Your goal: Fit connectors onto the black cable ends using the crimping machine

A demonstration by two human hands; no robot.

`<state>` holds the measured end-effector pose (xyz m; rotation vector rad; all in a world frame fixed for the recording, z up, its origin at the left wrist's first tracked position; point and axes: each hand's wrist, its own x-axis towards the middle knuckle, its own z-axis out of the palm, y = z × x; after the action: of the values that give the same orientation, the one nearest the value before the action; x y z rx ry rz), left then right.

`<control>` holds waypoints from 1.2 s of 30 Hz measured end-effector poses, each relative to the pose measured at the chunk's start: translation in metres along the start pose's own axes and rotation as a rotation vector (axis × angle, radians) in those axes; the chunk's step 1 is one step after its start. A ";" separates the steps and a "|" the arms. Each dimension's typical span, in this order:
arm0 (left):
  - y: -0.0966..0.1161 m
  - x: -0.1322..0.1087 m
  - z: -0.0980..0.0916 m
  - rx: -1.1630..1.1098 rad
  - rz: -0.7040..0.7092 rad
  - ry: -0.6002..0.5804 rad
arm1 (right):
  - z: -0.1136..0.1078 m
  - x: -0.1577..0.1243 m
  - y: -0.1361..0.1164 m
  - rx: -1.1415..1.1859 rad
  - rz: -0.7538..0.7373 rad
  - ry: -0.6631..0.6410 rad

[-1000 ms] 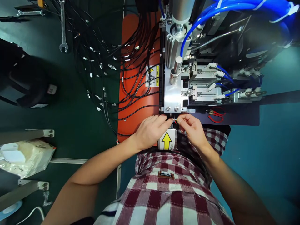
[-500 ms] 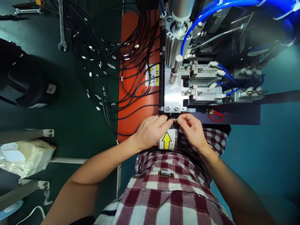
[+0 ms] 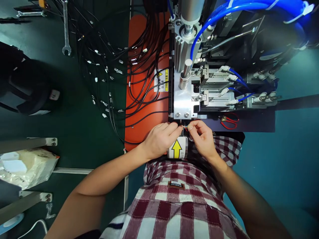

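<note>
- Where the bench (image 3: pixel 82 142) shows at far left, a black object (image 3: pixel 30 78) bearing a white label rests on it; its full form runs out of view.
- Open-ended wrench (image 3: pixel 66 33): lying on the bench, jaw end toward the wearer, beside the cables.
- Black cables (image 3: pixel 107 84): loosely spread, many with silver connectors, crossing from the bench onto an orange panel (image 3: pixel 149 129).
- Warning label (image 3: pixel 164 80): fixed to the orange panel, partly crossed by cables.
- Left hand (image 3: pixel 160 141): palm down over the panel's near right corner. Fingers bent and drawn together; thumb and forefinger closed at the tips on one side of a small part. The exact contact is too small to make out.
- Arrow label (image 3: pixel 176 148): white with a yellow arrow, just below the pinch, partly covered by the left hand.
- Metal plate (image 3: pixel 182 101): bolted, standing just above both hands.
- Small part (image 3: pixel 184 127): metallic, a trace of red at it, located between the two sets of fingertips, near the lower edge of the plate. Detail cannot be determined.
- Right hand (image 3: pixel 203 139): thumb and forefinger pinched on the opposite side of the small part; remaining fingers curled inward.
- Red-handled scissors (image 3: pixel 225 119): lying on a dark mat (image 3: pixel 261 121), apart from the right hand.
</note>
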<state>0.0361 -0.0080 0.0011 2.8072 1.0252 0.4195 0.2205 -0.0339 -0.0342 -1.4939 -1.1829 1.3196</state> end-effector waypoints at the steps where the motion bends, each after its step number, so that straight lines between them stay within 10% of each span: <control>1: 0.000 0.000 0.000 0.014 0.008 -0.006 | 0.000 0.000 0.000 0.007 0.010 -0.005; 36: 0.004 0.001 -0.001 0.010 -0.052 -0.088 | 0.008 0.001 0.017 0.181 -0.094 0.039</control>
<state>0.0388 -0.0101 0.0027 2.7726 1.0820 0.2833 0.2152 -0.0375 -0.0516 -1.3131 -1.0666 1.2924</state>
